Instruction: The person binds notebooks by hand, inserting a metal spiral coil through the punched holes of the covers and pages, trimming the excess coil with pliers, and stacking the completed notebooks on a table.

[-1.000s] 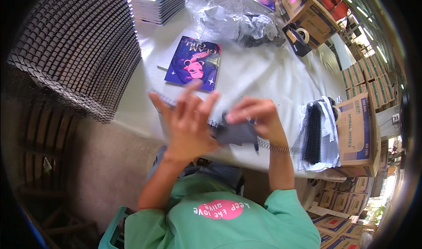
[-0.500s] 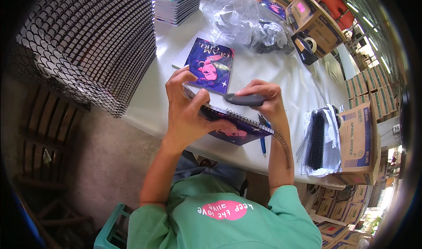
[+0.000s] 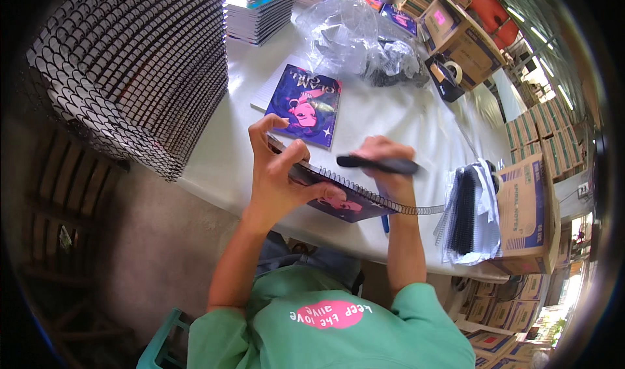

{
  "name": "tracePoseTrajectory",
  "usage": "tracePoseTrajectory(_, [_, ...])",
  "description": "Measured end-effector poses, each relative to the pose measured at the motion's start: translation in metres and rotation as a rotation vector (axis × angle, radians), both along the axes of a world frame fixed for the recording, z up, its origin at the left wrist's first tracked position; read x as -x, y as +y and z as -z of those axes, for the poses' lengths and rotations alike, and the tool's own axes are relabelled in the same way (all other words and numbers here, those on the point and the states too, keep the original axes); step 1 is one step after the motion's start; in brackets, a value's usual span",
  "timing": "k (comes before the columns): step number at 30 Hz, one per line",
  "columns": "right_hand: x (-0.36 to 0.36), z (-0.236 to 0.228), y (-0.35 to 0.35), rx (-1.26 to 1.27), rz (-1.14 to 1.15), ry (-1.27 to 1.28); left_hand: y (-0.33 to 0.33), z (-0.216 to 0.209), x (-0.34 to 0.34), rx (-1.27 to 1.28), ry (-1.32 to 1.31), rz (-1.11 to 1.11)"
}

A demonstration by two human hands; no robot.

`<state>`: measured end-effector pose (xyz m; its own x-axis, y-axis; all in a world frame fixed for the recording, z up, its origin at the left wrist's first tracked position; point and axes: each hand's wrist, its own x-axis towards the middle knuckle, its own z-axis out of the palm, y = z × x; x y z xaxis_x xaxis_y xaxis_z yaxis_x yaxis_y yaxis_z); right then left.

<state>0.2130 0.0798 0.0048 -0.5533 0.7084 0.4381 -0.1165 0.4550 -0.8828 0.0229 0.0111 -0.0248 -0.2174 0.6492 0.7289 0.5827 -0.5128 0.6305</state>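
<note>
My left hand (image 3: 268, 183) grips a purple notebook (image 3: 342, 207) by its left part, tilted, with the bound edge facing up. A wire coil (image 3: 358, 188) runs through the holes of that edge, and its loose tail (image 3: 420, 211) sticks out past the right end, across my right forearm. Above the coil, my right hand (image 3: 390, 149) is closed round a long dark hand tool (image 3: 381, 164), smeared by motion; its exact kind cannot be made out. Just beyond lies another purple notebook (image 3: 305, 107) with a pink figure on the cover, partly over white pages.
A tall stack of coil-bound notebooks (image 3: 150, 63) stands at the left. Farther back are more stacked notebooks (image 3: 260, 18), a clear plastic bag (image 3: 342, 33) and a tape dispenser (image 3: 446, 79). At right sit black coils in paper (image 3: 465, 212) and a carton (image 3: 524, 216).
The dark tool has swung to the right with my right hand and sits slightly lower. The coil's tail, hanging along my forearm before, now stretches out to the right. My left hand keeps its grip.
</note>
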Motion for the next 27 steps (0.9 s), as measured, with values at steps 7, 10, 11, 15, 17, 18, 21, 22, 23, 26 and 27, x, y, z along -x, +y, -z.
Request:
tracePoseTrajectory(7, [0.008, -0.004, 0.016, 0.042, -0.21, 0.23, 0.008, 0.003, 0.009, 0.035, -0.08, 0.035])
tracePoseTrajectory(10, [0.022, -0.024, 0.019, -0.387, -0.045, -0.34, 0.01, 0.006, 0.01, 0.109, -0.183, 0.047])
tracePoseTrajectory(11, [0.02, -0.008, 0.028, -0.209, 0.127, -0.348, 0.008, 0.003, 0.008, 0.112, -0.218, 0.074])
tracePoseTrajectory(15, [0.034, -0.025, 0.014, -0.221, -0.215, -0.029, 0.015, 0.012, 0.016, 0.127, -0.345, 0.145])
tracePoseTrajectory(17, [0.032, -0.005, 0.031, -0.236, -0.004, -0.35, 0.014, 0.009, 0.014, 0.151, -0.442, 0.198])
tracePoseTrajectory(18, [0.04, -0.006, 0.035, -0.17, 0.073, -0.308, 0.014, 0.012, 0.016, 0.154, -0.412, 0.19])
tracePoseTrajectory(21, [0.046, -0.015, 0.019, -0.1, -0.17, -0.027, 0.018, 0.024, 0.021, 0.188, -0.259, 0.161])
tracePoseTrajectory(22, [0.051, -0.018, 0.021, -0.286, -0.159, -0.169, 0.018, 0.023, 0.022, 0.21, -0.164, 0.146])
tracePoseTrajectory(23, [0.05, -0.003, 0.034, -0.225, -0.088, -0.346, 0.017, 0.021, 0.02, 0.21, -0.215, 0.193])
tracePoseTrajectory(26, [0.043, 0.0, 0.033, 0.03, 0.017, -0.061, 0.019, 0.018, 0.022, 0.193, -0.325, 0.248])
tracePoseTrajectory(27, [0.038, 0.002, 0.037, -0.084, 0.131, -0.083, 0.013, 0.021, 0.022, 0.214, -0.353, 0.247])
